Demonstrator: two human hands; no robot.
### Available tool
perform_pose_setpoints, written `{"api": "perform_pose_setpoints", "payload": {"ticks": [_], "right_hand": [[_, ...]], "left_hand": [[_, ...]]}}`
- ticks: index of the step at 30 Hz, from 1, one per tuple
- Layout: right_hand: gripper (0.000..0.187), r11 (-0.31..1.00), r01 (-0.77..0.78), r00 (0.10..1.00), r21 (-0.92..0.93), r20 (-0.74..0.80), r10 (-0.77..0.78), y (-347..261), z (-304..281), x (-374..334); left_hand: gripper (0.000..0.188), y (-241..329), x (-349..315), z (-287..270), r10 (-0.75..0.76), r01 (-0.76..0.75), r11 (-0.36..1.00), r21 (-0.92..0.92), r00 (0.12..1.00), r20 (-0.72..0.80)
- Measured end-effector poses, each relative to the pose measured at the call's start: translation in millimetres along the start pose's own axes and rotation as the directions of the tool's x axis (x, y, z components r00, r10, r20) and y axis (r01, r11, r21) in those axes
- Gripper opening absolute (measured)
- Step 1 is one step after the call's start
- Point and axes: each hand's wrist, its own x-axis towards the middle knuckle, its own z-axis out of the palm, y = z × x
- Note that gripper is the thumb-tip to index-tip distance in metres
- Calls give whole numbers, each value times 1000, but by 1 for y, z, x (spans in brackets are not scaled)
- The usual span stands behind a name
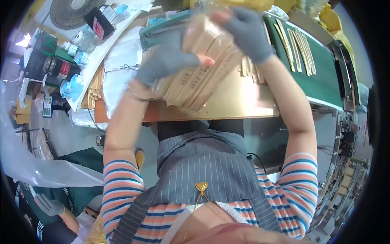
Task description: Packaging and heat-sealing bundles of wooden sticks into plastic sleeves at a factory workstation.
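Observation:
A bundle of flat light-brown strips [199,75], printed in dark letters and wrapped in clear shiny plastic, is tilted above the worktable and smeared by motion. On its left side lies my left hand [166,61] in a grey glove with a bare thumb tip, the thumb pressed across the strips and the other fingers blurred or hidden. At the far upper end, my right hand [250,34], gloved the same way, is closed on the bundle's wrapped corner. Below the bundle is the tan tabletop [239,103]. Loose brown strips [250,69] lie beside my right wrist.
On the right, a green conveyor belt [280,53] carries rows of thin strips [302,51]. To the left are white plastic sheeting [120,77], a shelf with blue cups [75,85] and jars, and a fan [75,12]. A co-worker's gloved hand [49,204] shows at lower left.

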Motion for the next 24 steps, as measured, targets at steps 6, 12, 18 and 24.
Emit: {"api": "perform_pose_setpoints", "payload": {"ticks": [6,12,18,24], "right_hand": [[36,917,50,932,-395,-312,-185,141,74,97],[10,951,59,957,-305,-255,-141,22,93,150],[30,710,-159,980,-686,-199,27,163,109,148],[22,722,-214,976,-658,-176,128,174,117,148]], "left_hand": [[45,-136,-41,-1,-749,750,611,-255,652,122],[44,-204,-36,-41,-770,714,624,-317,631,-95],[52,-226,-27,-31,-811,769,583,-263,567,-141],[53,-212,-24,-42,-865,838,501,-218,497,-75]]}}
